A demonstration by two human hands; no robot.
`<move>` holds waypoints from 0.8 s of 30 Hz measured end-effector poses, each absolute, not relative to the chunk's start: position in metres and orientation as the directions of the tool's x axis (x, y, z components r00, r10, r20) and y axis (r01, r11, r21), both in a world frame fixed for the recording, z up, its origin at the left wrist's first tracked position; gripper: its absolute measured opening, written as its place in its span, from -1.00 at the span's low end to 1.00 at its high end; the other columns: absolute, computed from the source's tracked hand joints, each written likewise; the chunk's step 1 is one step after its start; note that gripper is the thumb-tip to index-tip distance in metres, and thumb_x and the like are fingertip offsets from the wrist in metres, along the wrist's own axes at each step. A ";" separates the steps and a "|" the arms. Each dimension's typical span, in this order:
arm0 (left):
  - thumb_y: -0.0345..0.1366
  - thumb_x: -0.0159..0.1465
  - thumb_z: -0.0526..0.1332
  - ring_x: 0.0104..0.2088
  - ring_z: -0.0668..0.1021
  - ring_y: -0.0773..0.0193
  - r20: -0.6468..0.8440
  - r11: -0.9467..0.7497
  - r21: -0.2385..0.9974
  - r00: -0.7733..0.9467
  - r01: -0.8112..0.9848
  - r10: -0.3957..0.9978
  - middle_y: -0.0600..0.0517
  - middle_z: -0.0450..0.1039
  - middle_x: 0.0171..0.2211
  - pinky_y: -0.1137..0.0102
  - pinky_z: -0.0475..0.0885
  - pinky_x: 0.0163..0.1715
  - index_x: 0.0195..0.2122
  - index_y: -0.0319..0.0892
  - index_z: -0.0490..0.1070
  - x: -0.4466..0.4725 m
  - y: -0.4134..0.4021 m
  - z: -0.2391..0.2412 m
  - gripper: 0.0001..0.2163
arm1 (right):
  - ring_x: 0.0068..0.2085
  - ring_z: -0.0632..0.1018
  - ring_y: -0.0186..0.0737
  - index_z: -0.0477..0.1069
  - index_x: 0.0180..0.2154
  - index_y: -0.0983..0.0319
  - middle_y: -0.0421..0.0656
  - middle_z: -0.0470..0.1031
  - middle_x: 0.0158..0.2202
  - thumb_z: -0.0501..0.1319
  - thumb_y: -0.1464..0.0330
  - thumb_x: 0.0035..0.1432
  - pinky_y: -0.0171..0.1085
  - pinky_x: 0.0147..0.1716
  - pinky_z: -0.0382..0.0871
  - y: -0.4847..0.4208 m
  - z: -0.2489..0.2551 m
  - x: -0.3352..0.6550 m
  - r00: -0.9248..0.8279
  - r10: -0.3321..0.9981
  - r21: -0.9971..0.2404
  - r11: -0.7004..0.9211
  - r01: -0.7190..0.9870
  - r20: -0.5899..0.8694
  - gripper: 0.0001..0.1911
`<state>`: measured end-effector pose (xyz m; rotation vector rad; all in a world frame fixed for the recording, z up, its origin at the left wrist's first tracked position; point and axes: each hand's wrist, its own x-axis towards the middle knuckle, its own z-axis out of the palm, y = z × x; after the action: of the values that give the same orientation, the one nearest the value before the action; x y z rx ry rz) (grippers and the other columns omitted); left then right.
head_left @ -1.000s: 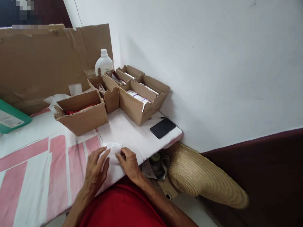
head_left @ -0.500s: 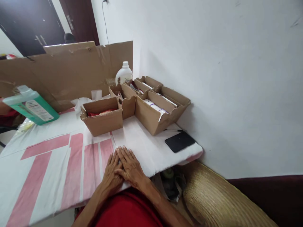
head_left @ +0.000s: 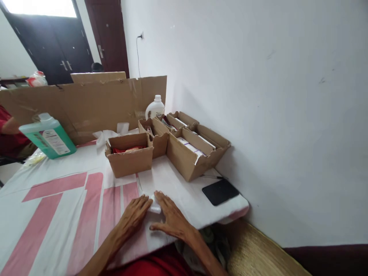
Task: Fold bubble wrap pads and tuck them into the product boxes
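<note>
Near the table's front edge lies a small clear plastic packet, partly covered by my fingers. My left hand rests flat at its left side, fingertips touching it. On the other side, my right hand has its fingers stretched over the packet's right edge and its thumb spread toward me. What the packet contains is too unclear to tell. Just beyond my hands stands a cardboard box with red packets inside.
Several cardboard boxes holding white cartons stand against the wall. A black phone and a pen lie at right. A green liquid bottle leans at left; a white jug stands by the cardboard partition. A person's arm shows far left.
My hands were stacked together, hiding the packet; now they have parted and it shows between them. The camera view has tilted up a little.
</note>
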<state>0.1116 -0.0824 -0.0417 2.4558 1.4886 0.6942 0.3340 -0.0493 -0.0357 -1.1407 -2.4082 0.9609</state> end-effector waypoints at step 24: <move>-0.41 0.30 0.23 0.16 0.48 0.07 0.789 -0.281 0.118 0.082 0.952 0.609 -0.15 0.51 0.06 0.13 0.19 0.32 0.19 -0.19 0.36 0.050 -0.022 0.036 -0.59 | -0.49 0.41 -0.33 0.44 -0.14 0.21 -0.37 0.36 -0.54 0.29 0.31 0.12 -0.35 -0.42 0.27 0.166 0.130 0.197 -0.493 0.838 -0.819 0.444 0.364 0.234 -0.75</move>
<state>0.0497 -0.0216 0.0360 2.5814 2.0506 1.4221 0.1965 0.1661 0.1298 -1.0039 -2.0552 0.9499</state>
